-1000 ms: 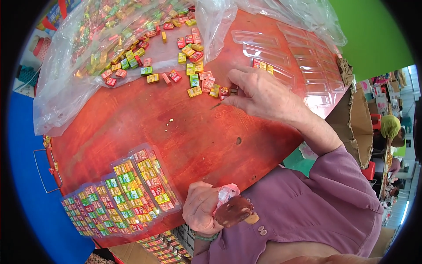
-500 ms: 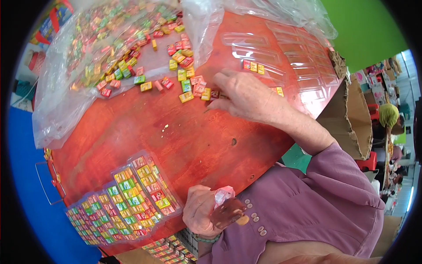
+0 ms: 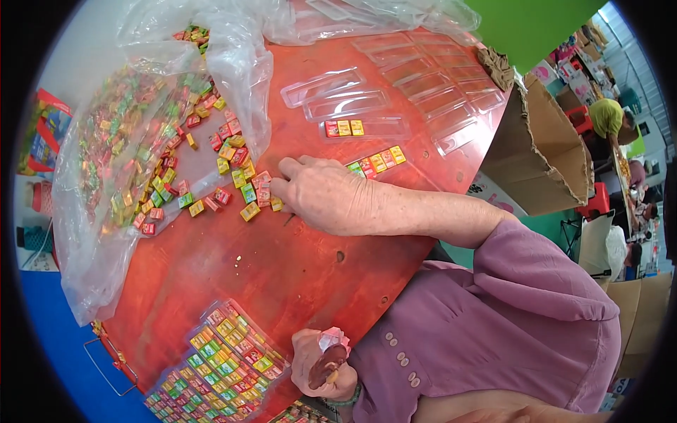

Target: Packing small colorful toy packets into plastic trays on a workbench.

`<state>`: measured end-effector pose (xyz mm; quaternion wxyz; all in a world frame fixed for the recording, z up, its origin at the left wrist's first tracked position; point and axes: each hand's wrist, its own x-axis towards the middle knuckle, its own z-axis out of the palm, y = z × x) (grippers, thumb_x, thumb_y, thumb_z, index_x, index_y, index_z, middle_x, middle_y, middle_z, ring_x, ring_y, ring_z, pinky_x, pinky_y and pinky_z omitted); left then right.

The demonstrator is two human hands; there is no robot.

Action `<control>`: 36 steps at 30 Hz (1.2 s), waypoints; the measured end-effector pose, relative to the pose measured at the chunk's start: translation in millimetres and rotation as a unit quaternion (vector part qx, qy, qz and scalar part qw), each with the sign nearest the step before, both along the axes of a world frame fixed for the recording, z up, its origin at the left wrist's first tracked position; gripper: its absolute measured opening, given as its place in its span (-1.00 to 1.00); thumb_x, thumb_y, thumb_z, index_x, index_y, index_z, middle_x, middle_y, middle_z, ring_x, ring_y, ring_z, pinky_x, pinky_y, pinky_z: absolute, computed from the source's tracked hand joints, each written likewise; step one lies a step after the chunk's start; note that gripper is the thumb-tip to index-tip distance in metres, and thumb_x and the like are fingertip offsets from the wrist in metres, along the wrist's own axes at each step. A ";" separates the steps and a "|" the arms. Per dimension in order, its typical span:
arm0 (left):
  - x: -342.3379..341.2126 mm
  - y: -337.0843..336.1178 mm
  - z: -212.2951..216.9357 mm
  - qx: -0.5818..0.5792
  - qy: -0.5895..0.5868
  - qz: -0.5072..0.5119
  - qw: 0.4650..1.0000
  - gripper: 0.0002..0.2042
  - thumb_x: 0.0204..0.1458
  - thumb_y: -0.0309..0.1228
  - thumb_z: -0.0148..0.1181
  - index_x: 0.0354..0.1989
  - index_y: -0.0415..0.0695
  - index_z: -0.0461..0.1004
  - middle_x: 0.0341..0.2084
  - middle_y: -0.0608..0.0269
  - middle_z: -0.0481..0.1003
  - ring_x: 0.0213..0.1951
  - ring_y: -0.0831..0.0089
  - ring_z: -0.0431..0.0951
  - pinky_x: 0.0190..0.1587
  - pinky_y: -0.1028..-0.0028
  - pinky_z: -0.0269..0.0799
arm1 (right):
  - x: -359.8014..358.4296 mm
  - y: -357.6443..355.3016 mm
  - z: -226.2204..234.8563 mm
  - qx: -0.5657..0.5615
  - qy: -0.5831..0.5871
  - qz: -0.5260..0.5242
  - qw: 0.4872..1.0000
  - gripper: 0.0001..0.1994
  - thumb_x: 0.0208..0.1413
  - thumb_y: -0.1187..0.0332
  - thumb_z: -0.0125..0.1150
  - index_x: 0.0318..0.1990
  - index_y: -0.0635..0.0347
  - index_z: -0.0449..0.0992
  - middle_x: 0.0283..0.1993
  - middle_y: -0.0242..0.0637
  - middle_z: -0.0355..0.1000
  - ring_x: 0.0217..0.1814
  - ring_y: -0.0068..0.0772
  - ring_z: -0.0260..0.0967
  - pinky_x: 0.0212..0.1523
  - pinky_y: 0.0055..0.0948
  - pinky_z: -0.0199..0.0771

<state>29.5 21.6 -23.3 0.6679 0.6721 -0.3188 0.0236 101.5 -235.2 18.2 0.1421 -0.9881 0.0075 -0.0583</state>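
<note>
In my left hand (image 3: 307, 359), low in the view, is a brown chocolate-coated bar (image 3: 326, 368), held with a crumpled pink-and-white wrapper (image 3: 334, 339) around its upper end. My right hand (image 3: 321, 197) is stretched over the red table, its fingers bent down at the edge of a cluster of small candy boxes (image 3: 248, 192). Pinkish boxes (image 3: 262, 183) show right against its fingertips; the thumb and whatever lies under the palm are hidden. Just beyond my right wrist lies a row of colourful boxes (image 3: 381, 162). Behind it, a clear tray (image 3: 384, 127) holds three boxes.
A large clear plastic bag (image 3: 92, 275) spills many boxes at the left. Filled trays (image 3: 226, 359) lie side by side at the near left. Empty clear trays (image 3: 430, 92) stand far right, beside a torn cardboard box (image 3: 543, 148). People work in the right background.
The view has swung, so the table's things sit further left and mostly lower. My right hand stays at the boxes. More of the row by my wrist shows. My left hand still holds the bar.
</note>
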 end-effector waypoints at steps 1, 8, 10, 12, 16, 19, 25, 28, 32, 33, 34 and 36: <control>1.9 0.0 1.7 0.008 -0.009 -0.009 1.000 -0.75 0.20 -0.33 0.22 -0.21 -0.34 0.54 -0.31 -0.03 0.51 -0.39 0.28 0.53 -0.40 0.41 0.49 | -0.4 -0.3 0.1 -0.010 -0.001 0.001 1.000 -0.76 0.09 0.36 0.25 -0.17 0.30 0.43 -0.17 -0.04 0.36 -0.10 0.01 0.46 -0.12 -0.07 0.53; 0.1 -9.9 11.8 0.066 0.036 0.043 0.996 -0.72 0.14 -0.21 0.21 -0.41 -0.21 0.53 -0.50 0.18 0.56 -0.47 0.18 0.52 -0.41 0.29 0.43 | -8.1 -20.3 8.1 0.028 -0.038 0.012 0.999 -0.81 0.11 0.39 0.21 -0.17 0.25 0.42 -0.19 -0.05 0.35 -0.11 0.03 0.44 -0.11 -0.08 0.51; 2.3 -5.1 3.0 0.038 0.004 0.029 0.999 -0.75 0.15 -0.29 0.24 -0.33 -0.28 0.54 -0.41 0.04 0.54 -0.48 0.23 0.52 -0.45 0.39 0.44 | -14.6 -38.1 21.2 0.068 -0.029 -0.007 0.997 -0.79 0.12 0.36 0.23 -0.13 0.21 0.44 -0.17 -0.08 0.37 -0.10 0.04 0.44 -0.10 -0.09 0.51; 4.2 -2.4 -0.2 0.009 -0.027 0.015 0.999 -0.77 0.16 -0.37 0.28 -0.24 -0.36 0.55 -0.32 -0.10 0.53 -0.48 0.28 0.53 -0.50 0.48 0.45 | -23.1 -66.1 23.5 0.046 -0.024 -0.036 0.998 -0.78 0.13 0.34 0.24 -0.12 0.19 0.45 -0.14 -0.10 0.38 -0.10 0.03 0.45 -0.11 -0.11 0.50; 3.4 -4.9 4.3 0.023 -0.017 0.008 1.000 -0.77 0.15 -0.40 0.29 -0.22 -0.37 0.55 -0.32 -0.10 0.52 -0.48 0.30 0.53 -0.50 0.48 0.45 | -47.4 -112.2 22.5 -0.006 -0.028 -0.115 0.993 -0.78 0.10 0.33 0.26 -0.15 0.22 0.47 -0.12 -0.02 0.44 -0.05 0.08 0.47 -0.09 -0.06 0.52; 2.7 -8.3 3.5 0.018 -0.012 0.017 1.000 -0.77 0.14 -0.42 0.29 -0.21 -0.39 0.54 -0.32 -0.09 0.52 -0.49 0.30 0.52 -0.51 0.48 0.45 | -59.2 -122.2 19.7 -0.011 0.019 -0.133 0.991 -0.75 0.14 0.33 0.26 -0.07 0.21 0.48 -0.08 -0.12 0.42 -0.08 0.01 0.47 -0.11 -0.13 0.50; 3.8 -7.8 5.3 0.028 -0.016 0.014 0.999 -0.79 0.12 -0.46 0.31 -0.20 -0.39 0.55 -0.31 -0.09 0.52 -0.47 0.30 0.50 -0.52 0.48 0.44 | -63.1 -124.4 16.3 -0.001 0.010 -0.133 0.991 -0.76 0.13 0.34 0.26 -0.08 0.22 0.49 -0.10 -0.13 0.42 -0.09 0.01 0.47 -0.11 -0.13 0.49; 3.0 -9.1 5.9 0.026 -0.010 0.019 0.999 -0.81 0.12 -0.46 0.30 -0.21 -0.38 0.56 -0.31 -0.09 0.52 -0.46 0.29 0.51 -0.53 0.47 0.44 | -63.1 -124.1 17.8 -0.006 0.021 -0.130 0.991 -0.77 0.12 0.35 0.27 -0.10 0.23 0.49 -0.12 -0.12 0.42 -0.09 0.01 0.46 -0.12 -0.13 0.49; 2.8 -9.2 4.9 0.018 -0.008 0.021 1.000 -0.82 0.13 -0.44 0.30 -0.26 -0.36 0.58 -0.31 -0.09 0.52 -0.46 0.27 0.51 -0.54 0.47 0.45 | -64.6 -123.9 20.1 -0.001 0.008 -0.127 0.992 -0.79 0.11 0.32 0.26 -0.17 0.23 0.49 -0.14 -0.05 0.45 -0.07 0.06 0.48 -0.10 -0.07 0.51; 2.2 -9.3 5.4 0.019 -0.007 0.021 1.000 -0.82 0.13 -0.44 0.30 -0.26 -0.36 0.58 -0.31 -0.09 0.52 -0.46 0.27 0.51 -0.54 0.47 0.45 | -65.5 -124.9 20.7 -0.009 0.011 -0.129 0.992 -0.79 0.11 0.32 0.26 -0.17 0.23 0.50 -0.14 -0.06 0.46 -0.07 0.06 0.49 -0.10 -0.07 0.51; 1.1 -9.6 6.5 0.023 0.007 0.025 0.999 -0.82 0.13 -0.43 0.30 -0.27 -0.35 0.58 -0.31 -0.09 0.51 -0.45 0.26 0.51 -0.53 0.47 0.45 | -66.0 -125.4 21.4 -0.017 0.015 -0.131 0.991 -0.78 0.11 0.31 0.26 -0.17 0.23 0.50 -0.15 -0.06 0.46 -0.07 0.05 0.49 -0.10 -0.07 0.51; 0.4 -9.6 6.3 0.028 0.023 0.029 0.999 -0.82 0.13 -0.42 0.30 -0.28 -0.33 0.59 -0.31 -0.09 0.51 -0.45 0.26 0.51 -0.53 0.47 0.46 | -65.5 -124.7 22.2 -0.015 0.016 -0.135 0.991 -0.78 0.10 0.31 0.27 -0.17 0.23 0.50 -0.15 -0.07 0.46 -0.08 0.05 0.49 -0.10 -0.07 0.51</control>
